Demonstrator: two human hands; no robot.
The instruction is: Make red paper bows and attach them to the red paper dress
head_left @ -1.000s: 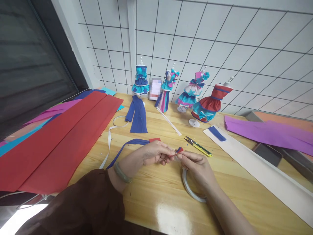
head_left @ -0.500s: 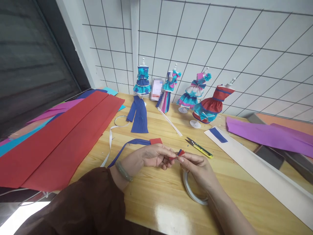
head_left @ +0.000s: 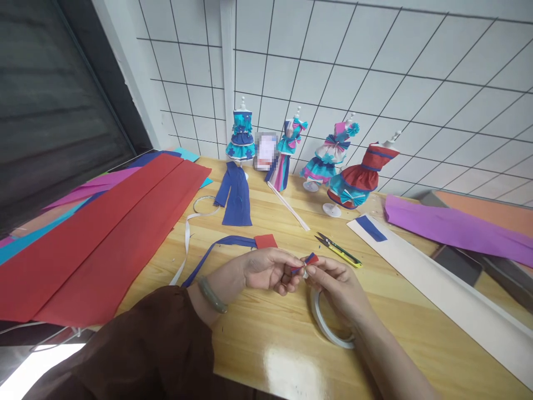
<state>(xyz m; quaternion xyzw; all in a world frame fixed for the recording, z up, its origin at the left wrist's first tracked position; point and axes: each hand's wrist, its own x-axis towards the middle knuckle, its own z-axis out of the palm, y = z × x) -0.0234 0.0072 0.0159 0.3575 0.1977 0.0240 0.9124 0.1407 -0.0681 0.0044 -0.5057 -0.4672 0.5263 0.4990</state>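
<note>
We pinch a small red-and-blue pleated bow of thin material (head_left: 311, 259) between the fingertips of our left hand (head_left: 268, 270) and our right hand (head_left: 336, 280), above the pale wooden desk (head_left: 258, 333). A narrow white ring-shaped roll (head_left: 321, 324) lies by our right hand, while beyond our hands rest yellow-and-black pointed snips (head_left: 343, 255) and a flat red rectangular piece (head_left: 265, 241) meeting a long blue strip (head_left: 225, 241)

Craft workspace: dressed small mannequins (head_left: 240, 136), yellow-handled snips (head_left: 343, 254), coloured sheets (head_left: 95, 239) on wooden table (head_left: 258, 339).
</note>
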